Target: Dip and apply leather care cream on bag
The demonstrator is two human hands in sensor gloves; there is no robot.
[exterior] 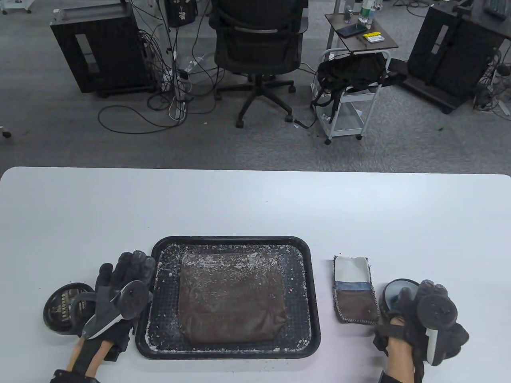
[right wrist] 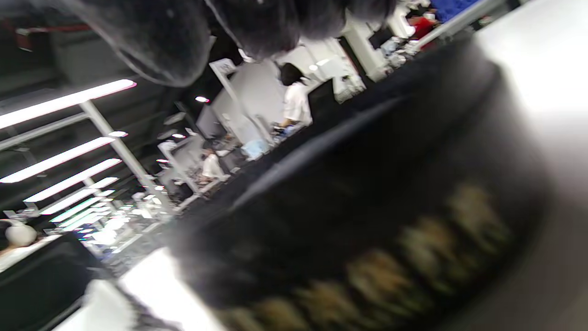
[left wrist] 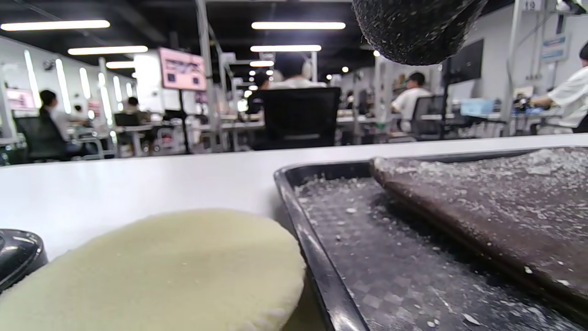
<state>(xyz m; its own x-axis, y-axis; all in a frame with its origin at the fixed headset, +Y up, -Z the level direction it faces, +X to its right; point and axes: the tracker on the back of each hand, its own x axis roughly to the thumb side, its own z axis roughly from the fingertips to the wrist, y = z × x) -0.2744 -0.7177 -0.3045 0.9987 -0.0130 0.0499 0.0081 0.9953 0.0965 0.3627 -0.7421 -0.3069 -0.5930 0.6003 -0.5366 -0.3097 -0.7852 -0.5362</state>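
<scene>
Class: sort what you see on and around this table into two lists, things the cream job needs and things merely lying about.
Needed:
brown leather bag
black tray under it
cream tin by the right hand
yellow sponge pad beneath the left hand
tin lid

Lying about:
folded cloth
office chair
white cart

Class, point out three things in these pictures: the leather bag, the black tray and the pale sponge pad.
leather bag (exterior: 231, 303), table view, middle of its brown face.
black tray (exterior: 315, 287), table view, right rim.
sponge pad (left wrist: 156, 271), left wrist view, top surface.

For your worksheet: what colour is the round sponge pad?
Pale yellow sponge pad, clearest in the left wrist view.
</scene>
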